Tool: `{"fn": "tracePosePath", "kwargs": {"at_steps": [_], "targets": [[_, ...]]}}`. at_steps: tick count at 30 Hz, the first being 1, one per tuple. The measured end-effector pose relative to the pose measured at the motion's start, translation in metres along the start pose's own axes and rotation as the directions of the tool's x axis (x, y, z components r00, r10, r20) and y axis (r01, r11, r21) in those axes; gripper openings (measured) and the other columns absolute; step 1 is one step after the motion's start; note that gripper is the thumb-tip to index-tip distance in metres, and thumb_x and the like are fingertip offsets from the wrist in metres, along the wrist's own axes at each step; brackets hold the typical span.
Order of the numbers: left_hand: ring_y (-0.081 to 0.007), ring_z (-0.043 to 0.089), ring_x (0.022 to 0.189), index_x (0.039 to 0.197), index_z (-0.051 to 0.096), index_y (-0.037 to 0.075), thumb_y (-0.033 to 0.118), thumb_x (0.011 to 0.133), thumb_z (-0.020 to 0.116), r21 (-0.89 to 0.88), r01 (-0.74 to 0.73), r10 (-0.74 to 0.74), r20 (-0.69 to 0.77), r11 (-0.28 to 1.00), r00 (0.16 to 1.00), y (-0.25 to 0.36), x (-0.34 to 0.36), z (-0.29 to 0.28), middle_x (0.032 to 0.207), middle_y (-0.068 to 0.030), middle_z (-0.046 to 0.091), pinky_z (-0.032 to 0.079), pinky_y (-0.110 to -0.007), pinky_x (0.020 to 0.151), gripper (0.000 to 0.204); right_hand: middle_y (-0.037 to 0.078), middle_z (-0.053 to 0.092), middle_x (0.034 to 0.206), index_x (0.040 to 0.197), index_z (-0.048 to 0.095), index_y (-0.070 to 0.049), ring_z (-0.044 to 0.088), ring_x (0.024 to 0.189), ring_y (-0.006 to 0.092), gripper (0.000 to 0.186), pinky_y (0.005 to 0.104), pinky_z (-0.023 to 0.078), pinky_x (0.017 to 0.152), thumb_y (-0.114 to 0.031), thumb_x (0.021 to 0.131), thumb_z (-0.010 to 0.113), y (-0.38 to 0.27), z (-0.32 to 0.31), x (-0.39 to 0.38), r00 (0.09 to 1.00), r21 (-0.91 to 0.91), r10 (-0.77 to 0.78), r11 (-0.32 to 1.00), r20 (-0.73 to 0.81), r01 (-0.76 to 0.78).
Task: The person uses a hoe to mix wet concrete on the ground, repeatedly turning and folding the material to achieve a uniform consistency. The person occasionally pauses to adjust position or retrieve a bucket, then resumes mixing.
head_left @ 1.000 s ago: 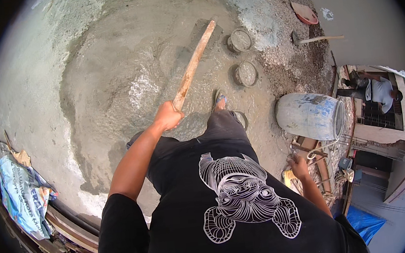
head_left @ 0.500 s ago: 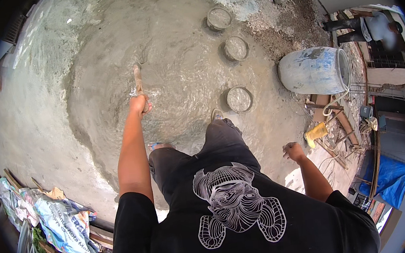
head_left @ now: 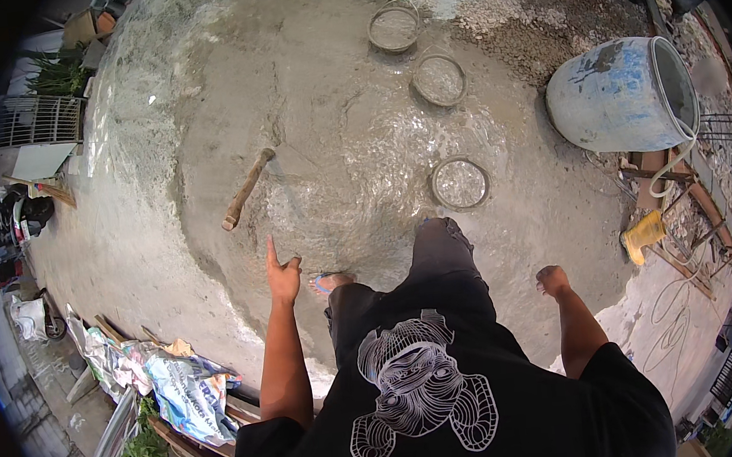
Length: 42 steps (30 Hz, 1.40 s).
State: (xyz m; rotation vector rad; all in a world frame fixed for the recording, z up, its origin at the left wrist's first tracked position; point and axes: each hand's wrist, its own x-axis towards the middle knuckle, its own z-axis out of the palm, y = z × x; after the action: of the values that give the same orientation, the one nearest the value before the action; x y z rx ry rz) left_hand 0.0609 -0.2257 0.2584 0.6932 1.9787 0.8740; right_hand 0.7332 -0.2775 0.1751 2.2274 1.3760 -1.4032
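My left hand (head_left: 284, 277) is empty, its index finger pointing forward and its thumb out to the side. Just ahead of it a wooden tool handle (head_left: 248, 190) rises at a slant from the wet grey cement mix (head_left: 345, 98); whatever head it has is hidden in the mix. My right hand (head_left: 552, 280) hangs out to the right with its fingers curled in, holding nothing I can see. Three round buckets of grey mix stand in a row, the near bucket (head_left: 462, 207), the middle bucket (head_left: 441, 104) and the far bucket (head_left: 395, 49).
A large blue barrel (head_left: 609, 99) stands to the right, with a pale hose (head_left: 667, 171) hanging from its rim. Below it lie a yellow boot (head_left: 645, 235) and scrap wood. Gravel (head_left: 530, 14) is heaped at the far right. Printed sacks (head_left: 190, 395) lie at the left.
My left hand has let go of the wooden handle and drawn back toward me. The handle now leans toward the lower left. My view has shifted left.
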Motion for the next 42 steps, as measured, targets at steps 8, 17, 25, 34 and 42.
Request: {"fn": "tracePosePath", "kwargs": {"at_steps": [8,17,25,34,42], "targets": [[-0.0279,0.062,0.109,0.140,0.049,0.007,0.025,0.083,0.067,0.534,0.083,-0.293,0.323,0.841,0.900,-0.056,-0.080,-0.020,0.126,-0.0200,0.059,0.049,-0.033,0.089,0.063,0.012,0.064,0.077,0.090,0.063,0.004,0.066,0.061,0.0228,0.023,0.0325,0.052,0.051,-0.018,0.093,0.055,-0.024,-0.040,0.021,0.978,0.468,0.207,0.865,-0.011,-0.177],[-0.0186,0.065,0.079,0.134,0.054,0.001,0.021,0.082,0.066,0.309,0.150,-0.215,0.190,0.939,0.958,-0.064,-0.050,-0.089,0.097,-0.0128,0.070,0.052,-0.032,0.071,0.058,0.013,0.064,0.075,0.090,0.062,0.002,0.067,0.062,0.0237,0.013,0.0346,0.053,0.051,0.000,0.085,0.050,-0.013,0.022,-0.028,0.968,0.614,0.120,0.788,-0.220,0.042],[-0.0182,0.064,0.080,0.130,0.055,-0.003,0.016,0.084,0.062,0.120,-0.038,0.002,0.291,0.992,0.957,-0.119,-0.066,-0.115,0.093,-0.0084,0.068,0.051,-0.032,0.071,0.050,0.016,0.069,0.075,0.088,0.066,0.005,0.069,0.060,0.0270,0.014,0.0345,0.056,0.048,-0.007,0.091,0.059,0.002,0.131,-0.134,0.918,0.511,0.390,0.775,0.074,-0.371],[-0.0212,0.060,0.069,0.110,0.057,0.011,0.003,0.086,0.056,0.069,0.724,-0.720,0.207,0.686,0.663,-0.350,-0.160,-0.184,0.093,-0.0069,0.065,0.049,-0.040,0.057,0.026,0.016,0.071,0.073,0.083,0.067,0.006,0.070,0.059,0.0235,0.025,0.0351,0.056,0.055,-0.019,0.088,0.066,-0.012,0.138,-0.210,0.922,0.301,0.282,0.933,-0.264,-0.199],[-0.0219,0.061,0.069,0.111,0.057,0.009,0.001,0.085,0.055,0.150,0.641,-0.655,0.275,0.753,0.704,-0.316,-0.134,-0.164,0.092,-0.0089,0.065,0.049,-0.041,0.056,0.027,0.017,0.071,0.093,0.090,0.071,-0.004,0.070,0.090,0.0302,0.017,0.0404,0.055,0.077,-0.017,0.078,0.067,0.011,0.174,-0.228,0.773,0.000,0.080,0.995,-0.629,-0.103]]}}
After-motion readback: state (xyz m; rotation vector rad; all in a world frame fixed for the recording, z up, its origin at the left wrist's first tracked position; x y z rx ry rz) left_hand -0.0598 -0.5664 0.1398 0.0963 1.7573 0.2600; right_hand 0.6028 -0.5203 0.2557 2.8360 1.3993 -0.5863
